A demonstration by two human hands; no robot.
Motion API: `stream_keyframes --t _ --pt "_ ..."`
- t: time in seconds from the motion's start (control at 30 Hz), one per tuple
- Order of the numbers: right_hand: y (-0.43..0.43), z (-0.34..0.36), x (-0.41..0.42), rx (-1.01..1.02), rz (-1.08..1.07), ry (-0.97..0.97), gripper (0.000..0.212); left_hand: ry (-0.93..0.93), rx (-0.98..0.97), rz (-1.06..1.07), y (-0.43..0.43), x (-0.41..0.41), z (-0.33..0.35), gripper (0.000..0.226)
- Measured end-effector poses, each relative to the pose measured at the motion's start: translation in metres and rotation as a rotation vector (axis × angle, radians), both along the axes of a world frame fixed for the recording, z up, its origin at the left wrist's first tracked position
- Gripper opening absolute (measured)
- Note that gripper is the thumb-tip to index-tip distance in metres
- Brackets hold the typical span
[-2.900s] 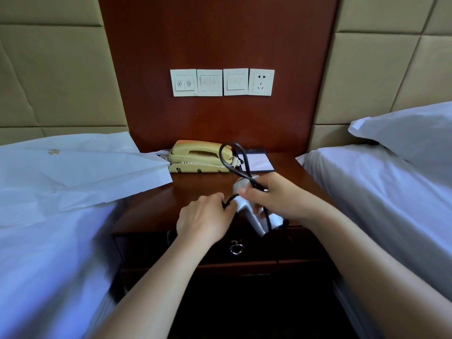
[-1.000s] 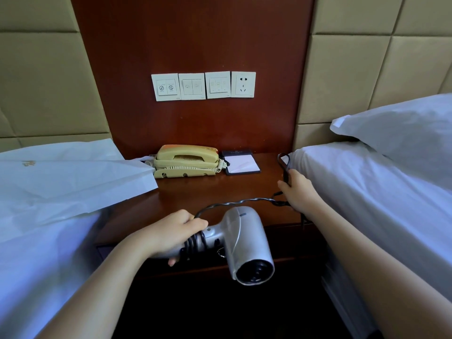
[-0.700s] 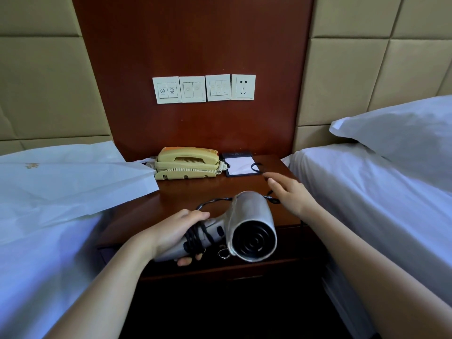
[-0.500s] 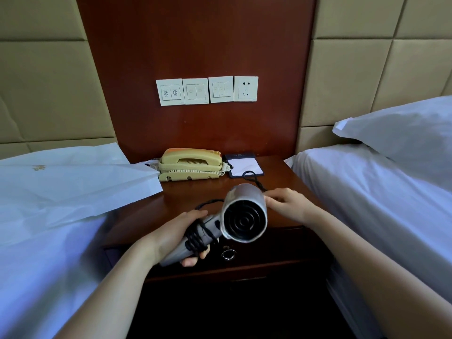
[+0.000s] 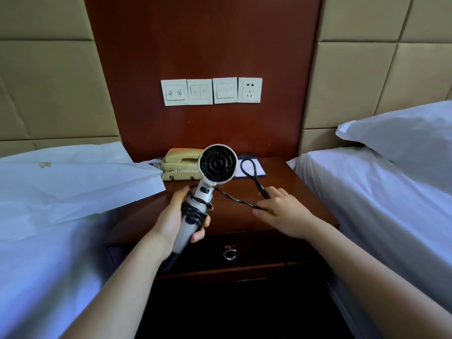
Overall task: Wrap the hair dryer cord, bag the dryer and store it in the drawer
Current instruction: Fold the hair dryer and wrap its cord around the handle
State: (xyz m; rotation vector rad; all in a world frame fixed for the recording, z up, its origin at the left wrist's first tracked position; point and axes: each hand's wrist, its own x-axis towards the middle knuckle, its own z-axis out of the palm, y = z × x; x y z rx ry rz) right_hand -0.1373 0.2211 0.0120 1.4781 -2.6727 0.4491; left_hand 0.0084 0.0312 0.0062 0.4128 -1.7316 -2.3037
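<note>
My left hand (image 5: 175,217) grips the handle of a silver hair dryer (image 5: 216,166), held upright with its black rear grille facing me. Several turns of the black cord (image 5: 234,199) are wound around the handle. From there the twisted cord runs right to my right hand (image 5: 283,211), which holds it between its fingers, and a loop of it rises behind that hand. A white paper bag (image 5: 73,182) lies on the left bed. The nightstand drawer (image 5: 256,250) below my hands is closed and has a metal ring pull (image 5: 230,254).
On the wooden nightstand (image 5: 232,216) stand a beige telephone (image 5: 181,165) and a notepad (image 5: 252,168) at the back. Switches and a wall socket (image 5: 250,90) sit above. White beds flank the nightstand, with a pillow (image 5: 403,138) at right.
My left hand tilted the dryer from lying sideways to upright and lifted it. My right hand carried the cord around the dryer and now sits out to the right with it.
</note>
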Motion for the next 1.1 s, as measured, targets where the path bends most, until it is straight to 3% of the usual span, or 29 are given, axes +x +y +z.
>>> stream_keyframes --t 0.13,0.23,0.3,0.43,0.63,0.9,1.0,1.1 --pt "-0.006 -0.006 0.003 0.046 0.032 0.135 0.034 0.042 0.039 0.094 0.008 -0.005 0.001 0.057" --pt "-0.009 -0.007 0.006 -0.073 0.150 0.176 0.033 0.045 0.091 0.156 0.008 -0.009 0.004 0.050" --pt "-0.012 -0.006 0.009 -0.157 0.208 0.077 0.033 0.028 0.154 0.202 0.007 -0.009 0.007 0.047" --pt "-0.013 0.002 0.018 -0.288 0.176 -0.320 0.039 -0.026 0.274 0.252 0.004 -0.012 0.006 0.043" --pt "-0.012 0.004 0.022 -0.318 0.229 -0.458 0.028 -0.032 0.317 0.246 0.005 -0.016 0.009 0.055" --pt "-0.009 0.019 0.032 -0.171 0.312 -0.211 0.017 0.000 0.381 0.279 0.000 -0.014 0.015 0.052" --pt "-0.009 0.023 0.037 -0.131 0.318 -0.146 0.024 -0.061 0.272 0.339 -0.002 -0.014 0.013 0.043" --pt "-0.005 0.028 0.036 -0.187 0.180 -0.070 0.026 -0.100 0.158 0.386 -0.002 -0.013 0.012 0.036"
